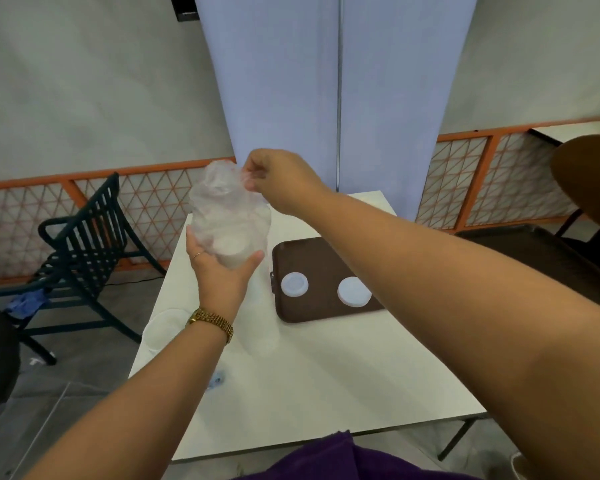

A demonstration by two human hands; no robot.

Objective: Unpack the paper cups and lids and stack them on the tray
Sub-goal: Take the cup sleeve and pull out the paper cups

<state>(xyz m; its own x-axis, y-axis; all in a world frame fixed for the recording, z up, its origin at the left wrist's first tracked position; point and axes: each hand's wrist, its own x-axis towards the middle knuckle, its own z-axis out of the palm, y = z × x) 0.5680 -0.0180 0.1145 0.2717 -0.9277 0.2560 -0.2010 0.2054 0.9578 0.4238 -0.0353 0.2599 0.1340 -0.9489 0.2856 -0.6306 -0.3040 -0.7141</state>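
1. Head view shows a person standing at a white worktop point(326, 375) with both hands up over its far left part.
2. The left hand point(219, 268) is curled under a clear plastic bag point(229, 213) and holds it up from below. The thumb and fingers wrap round the bottom of the bag.
3. The right hand point(278, 178) pinches the top of the bag with its fingertips, as if to pull it open.
4. The bag looks thin, soft and crinkly. Inside it I can see white round things stacked up. They look like lids, but the plastic makes them cloudy, so I cannot be sure.
5. A brown tray point(312, 258) lies flat on the worktop, just right of the bag and lower down. Two white lids sit on it side by side, a left lid point(294, 285) and a right lid point(354, 291). They do not touch each other.
6. So I think the job has started but is far from done. Only two lids are on the tray, and they are not stacked yet.
7. I see no paper cups on the tray. Something pale and see-through lies at the near left edge of the worktop, but it is too faint to name.
8. The bag still needs opening, and what is inside needs to go on the tray.
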